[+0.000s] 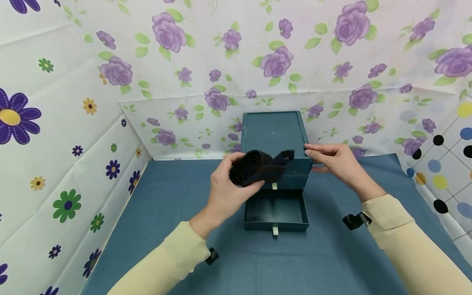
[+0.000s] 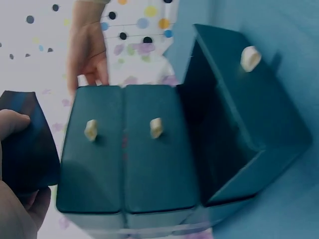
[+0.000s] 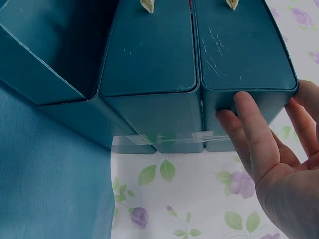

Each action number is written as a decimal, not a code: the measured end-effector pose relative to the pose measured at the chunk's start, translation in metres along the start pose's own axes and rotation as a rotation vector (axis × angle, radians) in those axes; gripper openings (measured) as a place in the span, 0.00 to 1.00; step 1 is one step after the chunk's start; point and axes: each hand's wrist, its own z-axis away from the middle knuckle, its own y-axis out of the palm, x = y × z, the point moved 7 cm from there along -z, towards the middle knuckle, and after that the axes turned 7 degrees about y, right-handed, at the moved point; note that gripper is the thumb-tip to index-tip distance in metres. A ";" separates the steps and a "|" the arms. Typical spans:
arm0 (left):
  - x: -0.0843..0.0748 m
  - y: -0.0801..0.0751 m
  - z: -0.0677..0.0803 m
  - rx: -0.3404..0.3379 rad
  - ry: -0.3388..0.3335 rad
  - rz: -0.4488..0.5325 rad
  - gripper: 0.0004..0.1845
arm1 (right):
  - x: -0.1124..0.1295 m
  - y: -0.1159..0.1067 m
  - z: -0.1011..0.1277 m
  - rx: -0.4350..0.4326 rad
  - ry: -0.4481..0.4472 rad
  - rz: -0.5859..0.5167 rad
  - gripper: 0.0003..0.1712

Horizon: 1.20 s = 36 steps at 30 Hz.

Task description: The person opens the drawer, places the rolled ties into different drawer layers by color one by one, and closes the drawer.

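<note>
My left hand (image 1: 228, 190) grips a rolled-up black strip (image 1: 254, 168), its coil facing left and a loose end sticking out to the right. The strip hangs in front of the top of a dark teal drawer box (image 1: 274, 131). In the left wrist view the strip's flat side (image 2: 30, 144) lies between thumb and fingers. At the box's right side my right hand (image 1: 333, 162) touches the upper edge and side wall with extended fingers. The right wrist view shows two fingertips (image 3: 244, 102) on that wall. Below, the bottom drawer (image 1: 275, 226) stands pulled out; its visible inside holds nothing.
Two closed drawers with pale pull tabs (image 2: 156, 128) sit above the pulled-out one. Clear tape (image 3: 202, 135) runs across the box's side. A blue cloth (image 1: 177, 196) covers the table, and flowered sheets (image 1: 206, 53) hang behind and at the left.
</note>
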 end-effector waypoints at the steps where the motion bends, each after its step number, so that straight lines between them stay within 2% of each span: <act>1: 0.005 0.005 0.004 0.018 0.005 -0.008 0.35 | 0.000 0.000 0.000 0.000 -0.002 0.001 0.28; 16: 0.030 0.051 0.042 0.255 0.064 -0.055 0.36 | 0.000 0.000 0.000 -0.005 0.003 0.002 0.27; 25: 0.053 0.071 0.063 0.410 -0.006 -0.084 0.34 | 0.001 0.000 0.002 -0.008 0.004 0.007 0.28; 30: 0.065 0.076 0.070 0.445 -0.009 -0.118 0.33 | 0.002 0.000 0.002 -0.008 0.006 0.006 0.28; 36: 0.072 0.082 0.075 0.471 0.059 -0.162 0.33 | 0.000 -0.001 0.001 -0.009 0.008 0.003 0.28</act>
